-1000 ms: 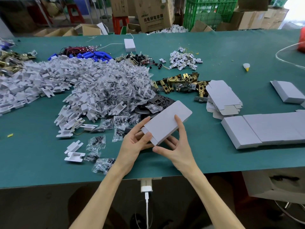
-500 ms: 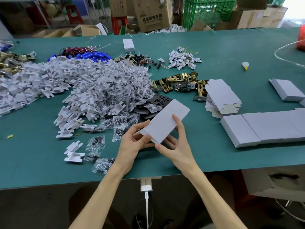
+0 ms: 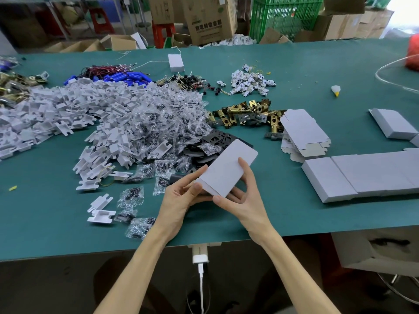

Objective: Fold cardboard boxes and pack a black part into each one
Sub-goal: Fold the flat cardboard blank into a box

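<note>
Both of my hands hold one small white cardboard box (image 3: 229, 165) just above the green table, near its front edge. My left hand (image 3: 179, 198) grips the box's near end, thumb pressed on the end flap. My right hand (image 3: 242, 198) cradles it from below and from the right, with fingers along its side. Behind the box lies a pile of flat black parts (image 3: 217, 141). A stack of unfolded white box blanks (image 3: 303, 132) sits to the right. Whether a black part is inside the box is hidden.
Closed white boxes (image 3: 362, 175) lie in a row at the right, another one (image 3: 394, 123) further back. Heaps of white plastic pieces (image 3: 68, 114) and small clear bags (image 3: 158, 123) fill the left. Brass latches (image 3: 247, 113) lie behind the black parts. A charger (image 3: 200, 254) hangs off the table's front edge.
The box has shifted slightly up and away in my hands, and my left thumb has moved onto its near end flap. Nothing else has moved.
</note>
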The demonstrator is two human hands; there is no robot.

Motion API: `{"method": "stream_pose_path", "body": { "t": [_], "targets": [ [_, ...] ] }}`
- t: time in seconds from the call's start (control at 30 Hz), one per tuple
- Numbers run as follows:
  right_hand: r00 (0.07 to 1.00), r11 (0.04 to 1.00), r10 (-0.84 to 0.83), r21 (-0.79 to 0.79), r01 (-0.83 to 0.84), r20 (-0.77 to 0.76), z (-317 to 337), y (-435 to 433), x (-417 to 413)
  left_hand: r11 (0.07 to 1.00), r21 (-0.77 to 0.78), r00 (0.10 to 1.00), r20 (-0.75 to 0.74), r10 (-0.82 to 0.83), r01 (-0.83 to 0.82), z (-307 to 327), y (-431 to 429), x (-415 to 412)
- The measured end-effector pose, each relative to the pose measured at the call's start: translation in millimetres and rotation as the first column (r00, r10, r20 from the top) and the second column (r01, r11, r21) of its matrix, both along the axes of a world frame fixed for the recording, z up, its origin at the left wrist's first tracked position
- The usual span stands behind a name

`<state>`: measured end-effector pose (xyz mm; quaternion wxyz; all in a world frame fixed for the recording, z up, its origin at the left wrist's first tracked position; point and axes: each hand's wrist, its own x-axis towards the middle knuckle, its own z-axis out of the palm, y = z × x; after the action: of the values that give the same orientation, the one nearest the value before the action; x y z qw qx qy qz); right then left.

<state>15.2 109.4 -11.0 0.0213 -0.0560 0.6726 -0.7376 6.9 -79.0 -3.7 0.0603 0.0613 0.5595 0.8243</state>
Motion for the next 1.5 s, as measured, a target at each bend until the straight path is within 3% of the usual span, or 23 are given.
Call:
{"method": "stream_pose_path", "body": {
  "t": [0.27, 0.73, 1.13, 1.33, 1.5],
  "targets": [
    [0.999, 0.999, 0.037, 0.012, -0.037, -0.004, 1.4, 1.1, 1.5, 1.0, -0.026, 1.0, 0.003, 0.01, -0.01, 1.8, 2.0, 1.0],
    [0.997, 0.998, -0.043, -0.055, 0.039, -0.071, 8.5, -2.2, 4.1, 0.997, -0.068, 1.0, 0.02, -0.024, 0.025, -0.6, -0.8, -2.3],
    [0.998, 0.996, -0.047, -0.084, 0.044, -0.035, 9.1, -2.7, 4.2, 0.998, -0.068, 1.0, 0.027, 0.015, -0.013, -3.9, 0.3, -3.2],
    [0.979, 0.976, -0.2, -0.093, 0.196, -0.037, 8.5, -16.0, 8.0, 0.949, -0.263, 0.984, -0.067, 0.163, -0.175, -8.8, 16.7, 0.4],
    [0.968, 0.961, -0.249, -0.129, 0.243, -0.027, 11.7, -16.4, 9.5, 0.954, -0.284, 0.994, -0.061, 0.086, -0.1, -8.7, 20.7, 5.7]
  ]
}}
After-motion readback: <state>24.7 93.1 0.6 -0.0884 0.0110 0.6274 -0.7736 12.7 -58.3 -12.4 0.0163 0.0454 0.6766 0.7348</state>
